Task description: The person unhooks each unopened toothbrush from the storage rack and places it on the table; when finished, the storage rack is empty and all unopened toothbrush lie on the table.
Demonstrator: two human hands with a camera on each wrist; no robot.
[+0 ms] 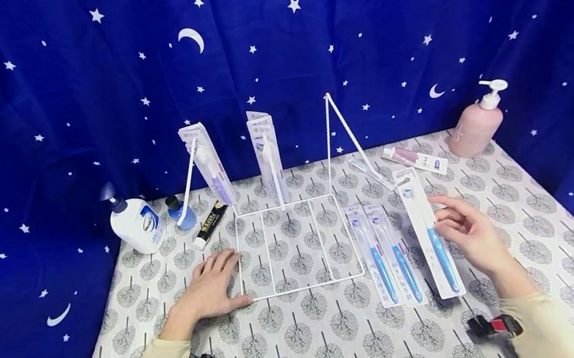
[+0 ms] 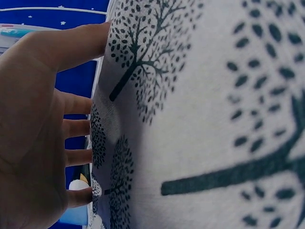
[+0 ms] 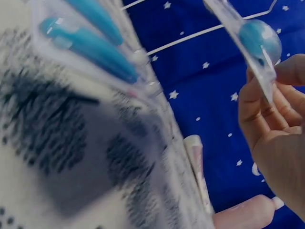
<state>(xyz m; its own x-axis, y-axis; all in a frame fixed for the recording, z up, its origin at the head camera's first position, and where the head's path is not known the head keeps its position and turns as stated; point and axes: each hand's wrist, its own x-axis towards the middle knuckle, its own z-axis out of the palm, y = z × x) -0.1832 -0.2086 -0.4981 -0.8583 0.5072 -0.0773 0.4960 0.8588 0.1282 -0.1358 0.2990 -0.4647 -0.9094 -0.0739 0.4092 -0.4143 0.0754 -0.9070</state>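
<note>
My right hand (image 1: pixel 469 231) pinches the edge of a packaged blue toothbrush (image 1: pixel 427 234), raised over the cloth at the right. In the right wrist view, thumb and fingers grip the clear blister pack (image 3: pixel 259 45). Two more packaged blue toothbrushes (image 1: pixel 374 259) lie side by side just left of it. A white wire rack (image 1: pixel 305 288) stands in the middle with three upright prongs. Packs with purple handles (image 1: pixel 214 172) hang on its left prong and several packs (image 1: pixel 265 151) on the middle one; its right prong (image 1: pixel 350 130) is bare. My left hand (image 1: pixel 214 286) rests flat, fingers spread, at the rack's left side.
At the left stand a white pump bottle (image 1: pixel 141 225) and a small blue bottle (image 1: pixel 183 214), with a black toothpaste tube (image 1: pixel 210 223) beside them. Back right are a pink-and-white tube (image 1: pixel 415 159), a pink pump bottle (image 1: pixel 475 128) and a clear slim item (image 1: pixel 368 173).
</note>
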